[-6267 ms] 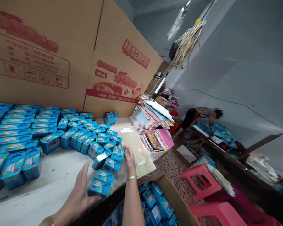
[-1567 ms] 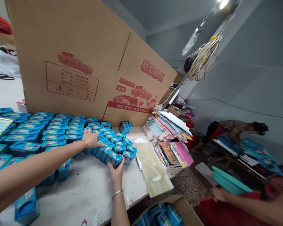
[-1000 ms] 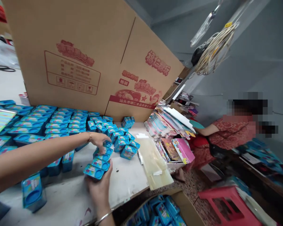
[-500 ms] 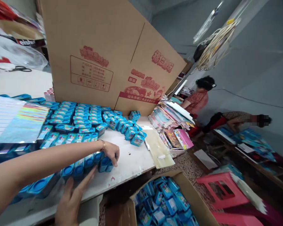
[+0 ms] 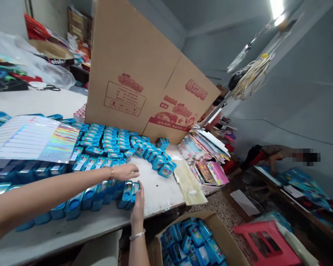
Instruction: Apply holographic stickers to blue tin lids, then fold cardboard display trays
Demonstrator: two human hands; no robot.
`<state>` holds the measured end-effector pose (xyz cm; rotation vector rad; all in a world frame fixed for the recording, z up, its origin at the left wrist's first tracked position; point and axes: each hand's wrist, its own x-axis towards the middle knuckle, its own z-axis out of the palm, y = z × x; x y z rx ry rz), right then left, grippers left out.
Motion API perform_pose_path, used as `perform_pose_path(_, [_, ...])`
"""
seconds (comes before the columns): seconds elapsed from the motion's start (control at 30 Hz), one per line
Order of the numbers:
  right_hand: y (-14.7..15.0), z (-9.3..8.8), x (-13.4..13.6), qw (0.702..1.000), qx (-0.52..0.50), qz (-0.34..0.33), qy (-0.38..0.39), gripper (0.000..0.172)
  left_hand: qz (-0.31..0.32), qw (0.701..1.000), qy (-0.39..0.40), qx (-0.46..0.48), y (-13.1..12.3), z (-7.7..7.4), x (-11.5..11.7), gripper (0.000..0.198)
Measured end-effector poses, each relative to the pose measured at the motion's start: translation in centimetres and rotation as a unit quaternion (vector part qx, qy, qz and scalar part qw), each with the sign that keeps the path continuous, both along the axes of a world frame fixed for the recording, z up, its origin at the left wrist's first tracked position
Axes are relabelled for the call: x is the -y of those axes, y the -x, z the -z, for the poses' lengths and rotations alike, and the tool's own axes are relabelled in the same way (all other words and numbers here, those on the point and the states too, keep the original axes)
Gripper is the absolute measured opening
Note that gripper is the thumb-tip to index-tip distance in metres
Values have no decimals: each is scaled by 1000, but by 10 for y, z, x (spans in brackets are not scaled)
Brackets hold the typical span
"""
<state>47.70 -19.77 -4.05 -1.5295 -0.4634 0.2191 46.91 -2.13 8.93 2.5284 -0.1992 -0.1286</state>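
My left hand [image 5: 125, 172] reaches in from the left, palm down above the table, fingers stretched out with nothing visible in them. It is just beyond two small blue plastic boxes [image 5: 128, 195] standing at the end of the front row. Against the right side of these boxes stands my right hand [image 5: 138, 207], fingers upright and fairly straight; it appears to touch the last one. Many similar blue boxes [image 5: 96, 162] fill the table in rows to the left, partly under my left forearm. A loose cluster of them [image 5: 158, 161] stands farther back.
Behind the rows rises a large cardboard carton [image 5: 152, 70]. A shiny printed sheet [image 5: 30, 142] lies over boxes at left. Below the table edge, an open carton [image 5: 233, 244] holds more blue boxes. Paper stacks [image 5: 208, 144], a red stool [image 5: 266, 242] and a bending person [image 5: 274, 151] are at right.
My right hand has moved right and up, from the front table edge to the end of the row. My left hand has lifted back off the end boxes, its fingers straightening. The view has shifted.
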Motion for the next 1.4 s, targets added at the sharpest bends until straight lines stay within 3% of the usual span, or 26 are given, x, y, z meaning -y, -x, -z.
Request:
perform_pose_path(0.1, [-1, 4, -7, 999, -40, -4, -28, 63, -2, 1000, -23, 14, 23, 6, -6, 42])
perform_pose_path(0.27, [11, 6, -6, 997, -62, -15, -40, 63, -51, 996, -57, 36, 64, 35, 15, 60])
perform_pose_path(0.4, [4, 6, 6, 997, -33, -63, -20, 64, -104, 992, -70, 29, 62, 52, 12, 63])
perform_pose_path(0.5, [-47, -7, 32, 997, 37, -63, -7, 68, -132, 988, -76, 25, 24, 43, 1, 69])
perform_pose_path(0.57, [-105, -23, 54, 992, 110, 34, 52, 73, -125, 987, -89, 41, -14, 28, 0, 76])
perform_pose_path(0.67, [-204, -49, 78, 945, 233, 112, 198, 105, -103, 984, -135, 50, -83, 6, 13, 78])
perform_pose_path(0.8, [-299, -64, 80, 893, 266, 28, 362, 134, -100, 977, -174, 70, -175, 5, 46, 77])
perform_pose_path(0.9, [-325, -61, 73, 892, 233, -49, 383, 126, -105, 970, -205, 78, -227, 17, 64, 84])
perform_pose_path(1.03, [-316, -56, 77, 899, 232, -56, 367, 102, -118, 962, -237, 69, -261, 28, 68, 80])
perform_pose_path(1.17, [-277, -57, 94, 878, 229, 27, 419, 87, -113, 958, -258, 61, -264, 30, 69, 78])
perform_pose_path(1.27, [-240, -55, 112, 851, 211, 100, 470, 78, -61, 959, -267, 74, -246, 28, 76, 72])
perform_pose_path(1.4, [-191, -49, 130, 834, 187, 168, 491, 80, 53, 964, -257, 51, -193, 23, 84, 66])
